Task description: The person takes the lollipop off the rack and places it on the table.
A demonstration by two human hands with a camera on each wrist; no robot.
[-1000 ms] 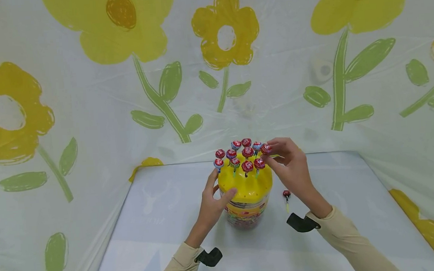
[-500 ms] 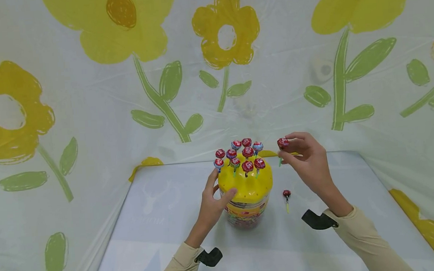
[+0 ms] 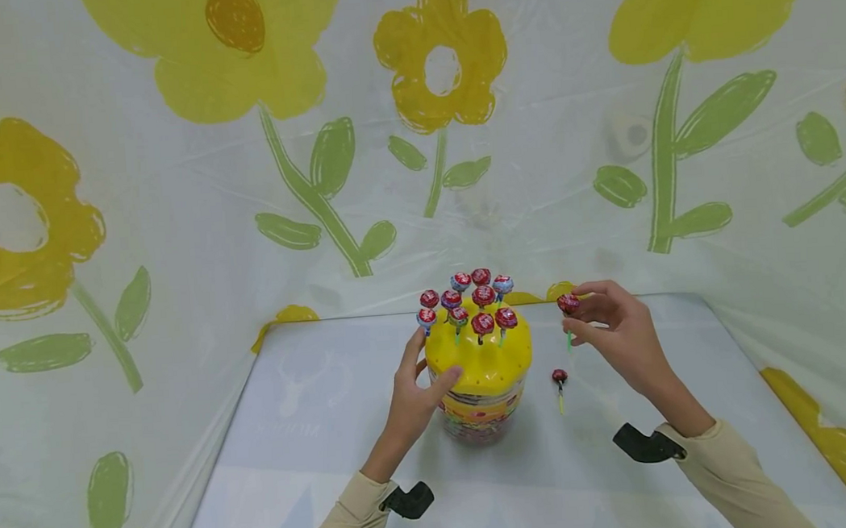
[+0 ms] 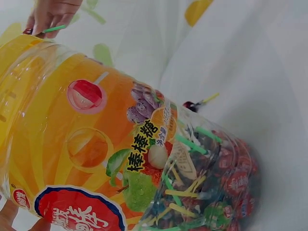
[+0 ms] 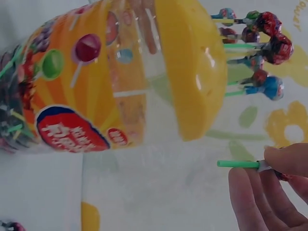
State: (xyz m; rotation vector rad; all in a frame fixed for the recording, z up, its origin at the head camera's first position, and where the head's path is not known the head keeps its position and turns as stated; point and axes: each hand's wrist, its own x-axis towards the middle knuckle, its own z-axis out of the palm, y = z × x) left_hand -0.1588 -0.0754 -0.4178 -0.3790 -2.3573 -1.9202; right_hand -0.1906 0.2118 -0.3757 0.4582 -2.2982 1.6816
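- Here we are at centre right of the head view: the right hand (image 3: 620, 337) has its fingers clamped on a lollipop (image 3: 568, 304), green stick down!
- At centre, we see the left hand (image 3: 411, 395), fingers clamped on the jar's yellow lid (image 3: 484, 369).
- Upright lollipops (image 3: 483, 297) crowd it.
- Lower right of the jar (image 3: 479, 416), one loose lollipop (image 3: 559, 377) lies on the bench (image 3: 297, 457).

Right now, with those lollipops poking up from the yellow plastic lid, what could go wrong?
The red-wrapped lollipop with a green stick might slip, pinched only by the right hand. The clear plastic jar could tip if the left hand, gripping its top, pushes sideways. The red, yellow-stick lollipop lying loose could get knocked.
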